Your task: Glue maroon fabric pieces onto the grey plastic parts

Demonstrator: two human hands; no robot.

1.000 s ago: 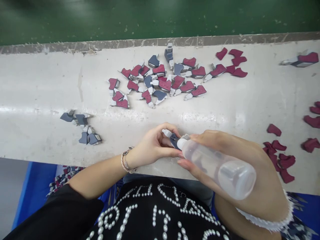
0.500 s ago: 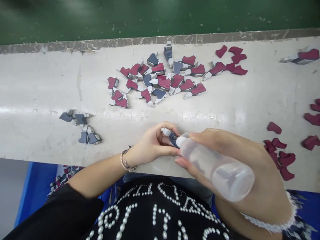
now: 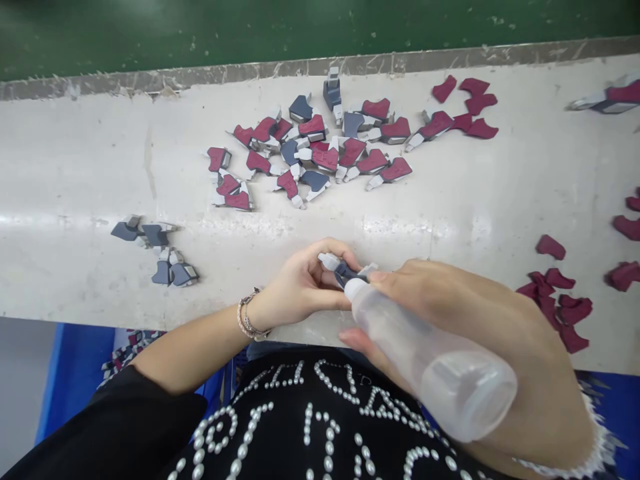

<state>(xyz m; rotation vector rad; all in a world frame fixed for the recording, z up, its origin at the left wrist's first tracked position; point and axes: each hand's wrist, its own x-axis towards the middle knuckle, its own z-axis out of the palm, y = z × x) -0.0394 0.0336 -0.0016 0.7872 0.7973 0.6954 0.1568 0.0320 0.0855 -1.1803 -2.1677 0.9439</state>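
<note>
My left hand (image 3: 305, 283) is closed around a small navy and light-grey plastic part (image 3: 343, 270), whose pale tip pokes out past the fingers. My right hand (image 3: 440, 300) grips a translucent squeeze bottle (image 3: 435, 363), tilted so that its nozzle end meets the navy part. Whether the nozzle touches the part cannot be made out. The bottle's base points toward the lower right. Beyond the hands, a cluster of similar navy and grey parts lies on the table, many topped with a maroon piece (image 3: 325, 157).
Several navy and grey parts (image 3: 160, 272) lie on the white table (image 3: 75, 173) at left. Loose maroon pieces (image 3: 575, 310) are piled at right, with more at the back right. A green surface (image 3: 300, 30) runs along the far edge. Blue bins (image 3: 75, 373) stand below the near edge.
The bottle's base has swung slightly down and right, and its nozzle end has shifted a little left. The left hand keeps its hold on the navy part. The view has shifted slightly.
</note>
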